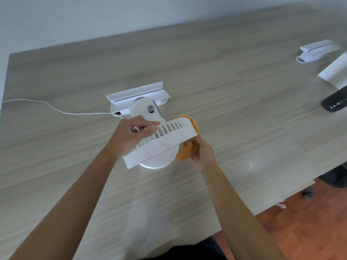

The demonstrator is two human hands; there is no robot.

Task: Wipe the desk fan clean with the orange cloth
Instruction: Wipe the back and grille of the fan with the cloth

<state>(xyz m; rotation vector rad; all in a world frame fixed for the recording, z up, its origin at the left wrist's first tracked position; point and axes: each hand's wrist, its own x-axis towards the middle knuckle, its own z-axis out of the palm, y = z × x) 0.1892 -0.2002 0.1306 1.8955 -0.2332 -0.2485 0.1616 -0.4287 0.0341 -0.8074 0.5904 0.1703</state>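
The white desk fan [165, 139] stands mid-table on a round base [159, 162], its slotted head tilted toward me. Faint pink marks show on the head's near face. My left hand [134, 135] grips the left side of the fan head, fingers curled over the slots. My right hand [201, 153] holds the orange cloth [188, 150] bunched against the head's right end. Part of the cloth pokes out behind the head's top right corner.
The wooden table [225, 102] ends at the right over a reddish floor. A white bracket [137, 94] with a white cable [56, 109] lies just behind the fan. A second white bracket [317, 50], a white sheet [334, 72] and a black object [335, 103] sit far right.
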